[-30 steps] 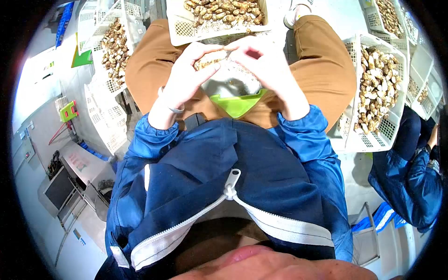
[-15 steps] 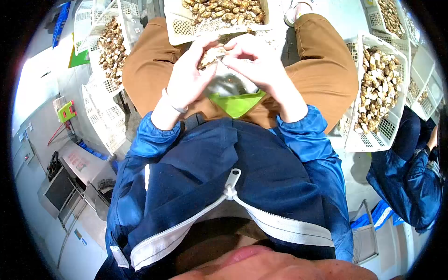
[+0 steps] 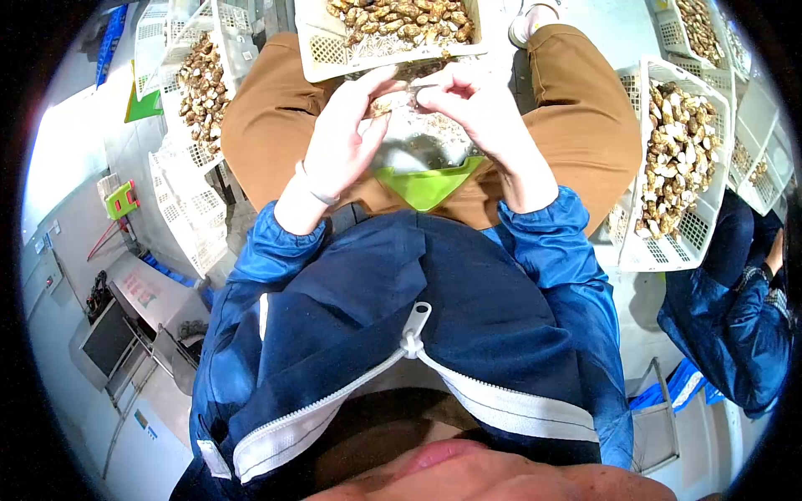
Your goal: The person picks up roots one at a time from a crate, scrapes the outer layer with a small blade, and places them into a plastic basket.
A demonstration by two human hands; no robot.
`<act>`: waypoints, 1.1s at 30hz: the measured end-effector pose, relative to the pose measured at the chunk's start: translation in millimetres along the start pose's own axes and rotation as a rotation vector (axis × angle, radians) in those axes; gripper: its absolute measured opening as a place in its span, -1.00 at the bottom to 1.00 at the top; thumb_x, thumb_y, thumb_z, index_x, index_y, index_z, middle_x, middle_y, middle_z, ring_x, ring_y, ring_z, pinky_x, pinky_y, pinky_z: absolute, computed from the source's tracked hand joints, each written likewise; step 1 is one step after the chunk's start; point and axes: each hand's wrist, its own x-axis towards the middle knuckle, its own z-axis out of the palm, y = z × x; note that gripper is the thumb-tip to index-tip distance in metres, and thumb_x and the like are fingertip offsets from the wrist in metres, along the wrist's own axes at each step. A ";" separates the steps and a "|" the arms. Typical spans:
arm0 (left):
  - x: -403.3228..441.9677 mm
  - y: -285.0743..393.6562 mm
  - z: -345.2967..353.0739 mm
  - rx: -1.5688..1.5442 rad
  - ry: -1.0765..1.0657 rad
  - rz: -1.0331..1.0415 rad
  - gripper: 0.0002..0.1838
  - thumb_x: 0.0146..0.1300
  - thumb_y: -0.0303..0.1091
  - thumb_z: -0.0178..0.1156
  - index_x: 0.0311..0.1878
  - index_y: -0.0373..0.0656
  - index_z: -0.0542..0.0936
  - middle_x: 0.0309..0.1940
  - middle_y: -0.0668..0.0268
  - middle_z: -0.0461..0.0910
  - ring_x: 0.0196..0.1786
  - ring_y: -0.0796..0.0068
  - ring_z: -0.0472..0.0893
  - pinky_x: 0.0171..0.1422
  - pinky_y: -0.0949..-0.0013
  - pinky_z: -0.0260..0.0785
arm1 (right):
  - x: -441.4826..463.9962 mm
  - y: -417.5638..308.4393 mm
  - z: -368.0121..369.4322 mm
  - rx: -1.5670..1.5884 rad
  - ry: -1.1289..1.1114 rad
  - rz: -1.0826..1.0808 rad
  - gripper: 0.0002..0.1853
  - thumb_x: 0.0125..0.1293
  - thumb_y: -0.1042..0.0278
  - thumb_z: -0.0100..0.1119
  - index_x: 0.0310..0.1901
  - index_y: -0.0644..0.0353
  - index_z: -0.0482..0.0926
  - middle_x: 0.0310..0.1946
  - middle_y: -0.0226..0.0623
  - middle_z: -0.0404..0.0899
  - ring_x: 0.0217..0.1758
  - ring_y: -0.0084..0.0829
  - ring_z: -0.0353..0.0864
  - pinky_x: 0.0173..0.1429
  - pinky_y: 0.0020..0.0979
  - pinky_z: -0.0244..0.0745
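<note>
My left hand (image 3: 347, 129) is closed around a mushroom (image 3: 387, 103) with a pale stem and brown patches, held above my lap. Opposite it, my right hand (image 3: 472, 104) pinches thumb and fingers together close to the mushroom's end. A thin dark edge shows at those fingertips, too small to name. Below both hands, between my thighs, is a container with a bright green front (image 3: 428, 189) and pale scraps inside. Just beyond my hands stands a cream basket (image 3: 330, 60) with brown mushrooms (image 3: 405, 21) and whitish bits in it.
White perforated crates hold mushrooms on my left (image 3: 203, 100) and right (image 3: 681, 154). Stacked crates (image 3: 188, 213) stand by my left leg. Another person in a blue jacket (image 3: 727, 326) sits at the far right. A grey cabinet (image 3: 150, 292) is at the left.
My right hand has shifted slightly right and up, opening a small gap from my left hand. More of the container and its scraps shows. The mushroom stays in my left hand.
</note>
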 end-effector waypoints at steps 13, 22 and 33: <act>-4.7 1.7 4.8 -0.168 -0.020 -0.196 -0.39 0.21 -0.58 0.25 0.35 -0.25 0.34 0.14 0.10 0.56 0.26 0.27 0.55 0.35 0.28 0.37 | -0.7 1.3 3.6 0.114 -0.049 0.043 -0.89 0.28 0.41 0.32 -0.29 0.26 0.63 -0.29 -0.39 0.67 -0.25 -0.66 0.61 -0.11 -0.56 0.51; 0.9 4.1 -11.2 -0.943 -0.181 -0.680 -0.55 0.46 -0.36 0.11 0.35 -0.31 0.42 0.14 0.30 0.57 0.16 0.58 0.50 0.28 0.46 0.32 | 0.3 -1.6 -2.0 -0.088 -0.108 -0.199 -0.87 0.28 0.42 0.32 -0.27 0.29 0.61 -0.11 -0.37 0.65 -0.17 -0.62 0.56 -0.07 -0.53 0.49; -2.7 0.5 -8.8 -0.603 -0.192 -0.462 -0.59 0.37 -0.43 0.25 0.25 -0.24 0.48 -0.04 0.38 0.59 -0.02 0.63 0.54 0.08 0.52 0.41 | -4.7 -9.8 -2.0 -0.091 -0.093 -0.121 -0.89 0.32 0.43 0.30 -0.29 0.28 0.61 -0.15 -0.36 0.67 -0.16 -0.64 0.57 -0.06 -0.55 0.51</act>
